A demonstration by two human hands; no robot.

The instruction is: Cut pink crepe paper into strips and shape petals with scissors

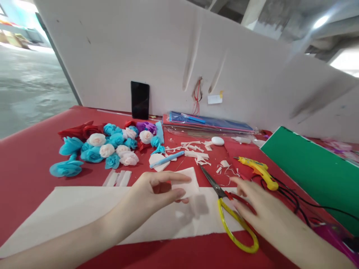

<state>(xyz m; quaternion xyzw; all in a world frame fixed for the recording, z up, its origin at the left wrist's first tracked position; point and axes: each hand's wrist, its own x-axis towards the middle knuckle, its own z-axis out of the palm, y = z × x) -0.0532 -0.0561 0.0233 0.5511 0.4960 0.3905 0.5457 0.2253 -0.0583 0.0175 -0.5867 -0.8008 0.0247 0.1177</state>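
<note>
Forearms fill the bottom of the frame, ours, both bare. Under them lies the big cream sheet (70, 213), its long axis running left to right across the lower half, flat on the red table (25, 160).

Next in size: the green board (316, 172) at right, tilted with a corner pointing up-left; the pile of paper flowers (106, 145), blue, white and red, at centre left; the packet of coloured sheets (210, 123) against the back wall (112, 45); a dark phone (140, 100) standing upright on that wall.

Our left hand (157, 190) pinches a small cream paper piece (188, 182) at frame centre, thumb on top and fingers below, held just above the sheet. It is roughly square, so no clear long axis; its free edge faces right, toward the scissors.

Our right hand (252, 205), motion-blurred, lies with loose, spread fingers over the scissors (227, 209) at lower centre right. It touches or nearly touches the red handle loop; we cannot tell if it grips yet. The scissors lie closed, tips pointing up-left toward the scraps, yellow loop toward us, long axis diagonal.

We judge the step as picking up the scissors to cut the held piece. Next move calls for fingers through the loops and the blades turned to the paper's free edge.

Smaller: yellow glue gun (258, 170) nozzle pointing left, blue pen (167, 159), white scraps (196, 151).
</note>
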